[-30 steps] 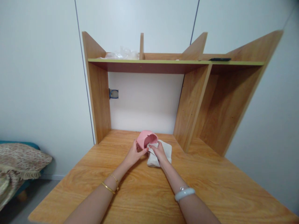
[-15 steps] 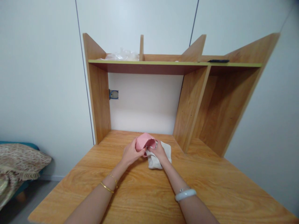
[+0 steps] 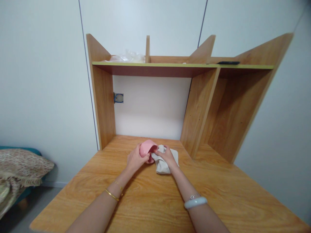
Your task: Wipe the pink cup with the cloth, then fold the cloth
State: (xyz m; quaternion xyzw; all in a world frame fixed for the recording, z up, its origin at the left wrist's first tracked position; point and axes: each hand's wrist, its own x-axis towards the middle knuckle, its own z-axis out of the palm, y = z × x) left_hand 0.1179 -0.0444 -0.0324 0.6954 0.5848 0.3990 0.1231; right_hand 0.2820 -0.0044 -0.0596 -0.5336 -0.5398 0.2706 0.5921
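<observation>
Smooth glossy pink cup, soft matt cloth, lacquered wood-grain desk.

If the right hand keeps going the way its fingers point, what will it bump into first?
Most likely the pink cup. The right hand, gripping the white cloth, points leftward at the cup's mouth, which the left hand holds tilted. They look nearly touching, though depth is unclear.
</observation>
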